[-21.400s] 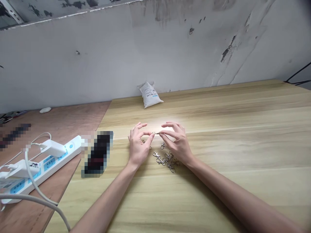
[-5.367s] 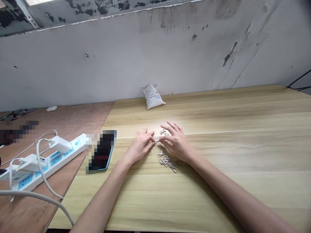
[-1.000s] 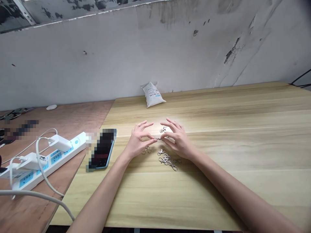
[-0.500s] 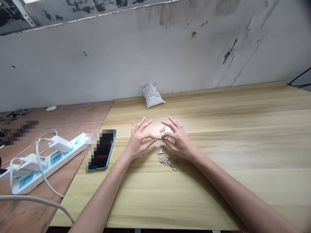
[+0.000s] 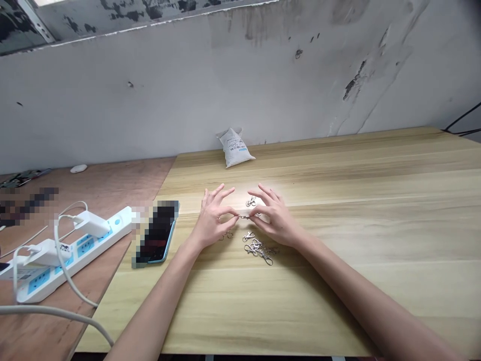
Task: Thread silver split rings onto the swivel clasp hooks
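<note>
A small silver swivel clasp [image 5: 244,217] spans the gap between my two hands, just above the table. My left hand [image 5: 216,219] pinches its left end between thumb and index finger, the other fingers raised and spread. From the other side, my right hand [image 5: 276,216] grips the right end in a similar pinch. Whether a ring joins it at my left fingertips is too small to tell. Below the hands lies a pile of silver swivel clasps [image 5: 258,249]. Metal rings [image 5: 227,234] lie partly hidden by my left hand. Beyond the fingers sits another small metal cluster [image 5: 251,201].
A white plastic packet [image 5: 236,149] rests near the wall at the back of the wooden table [image 5: 338,200]. To the left are a phone [image 5: 158,233] and a white power strip [image 5: 80,253] with chargers and looping cables on a brown surface.
Both hands stay nearly in place, with the clasp still pinched between them. Slightly more of the metal piece shows between the fingertips. The view has shifted a little.
</note>
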Demonstrator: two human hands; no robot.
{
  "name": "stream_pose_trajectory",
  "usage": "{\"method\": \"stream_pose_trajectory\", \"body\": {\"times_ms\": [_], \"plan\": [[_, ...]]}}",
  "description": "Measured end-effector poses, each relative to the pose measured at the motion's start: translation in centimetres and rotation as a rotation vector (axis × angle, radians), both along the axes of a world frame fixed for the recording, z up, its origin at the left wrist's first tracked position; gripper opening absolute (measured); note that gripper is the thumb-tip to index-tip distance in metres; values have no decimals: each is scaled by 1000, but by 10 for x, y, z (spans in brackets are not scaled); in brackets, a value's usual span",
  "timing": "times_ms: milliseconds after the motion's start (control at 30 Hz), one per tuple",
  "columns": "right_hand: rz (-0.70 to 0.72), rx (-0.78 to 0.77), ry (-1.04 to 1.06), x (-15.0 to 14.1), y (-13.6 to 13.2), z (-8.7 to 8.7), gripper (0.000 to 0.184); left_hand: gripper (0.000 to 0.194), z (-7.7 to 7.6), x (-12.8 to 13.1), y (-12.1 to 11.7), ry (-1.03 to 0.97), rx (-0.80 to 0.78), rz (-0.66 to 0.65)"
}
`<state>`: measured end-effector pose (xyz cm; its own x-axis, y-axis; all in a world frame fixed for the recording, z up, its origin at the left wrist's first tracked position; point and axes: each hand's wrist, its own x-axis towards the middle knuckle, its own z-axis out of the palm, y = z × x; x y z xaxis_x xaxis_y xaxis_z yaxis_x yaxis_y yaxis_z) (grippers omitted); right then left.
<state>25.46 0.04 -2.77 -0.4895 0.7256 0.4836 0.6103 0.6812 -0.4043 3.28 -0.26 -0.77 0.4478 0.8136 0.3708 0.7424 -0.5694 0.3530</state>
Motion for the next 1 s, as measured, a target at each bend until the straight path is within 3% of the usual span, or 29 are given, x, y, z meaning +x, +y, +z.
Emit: {"method": "stream_pose_trajectory", "body": {"times_ms": [200,267,333,467,600,800,1000], "plan": [[-96,-3,28,5,8,-8,12,12,3,-14,6,108,45,62],[-155,-1,20,8,13,-11,12,14,5,-26,10,136,-1,121],[-182,7,2,11,15,-10,14,14,9,-38,12,161,-67,101],[-36,-4,-46,12,8,2,16,20,19,-55,12,98,-179,106],[179,-82,-145,8,-3,14,11,21,22,-58,10,65,-326,-4],[136,-10,-136,-1,-4,7,5,17,16,-48,11,85,-238,-42],[162,19,-136,-6,-7,1,10,16,11,-32,10,152,-114,-63]]}}
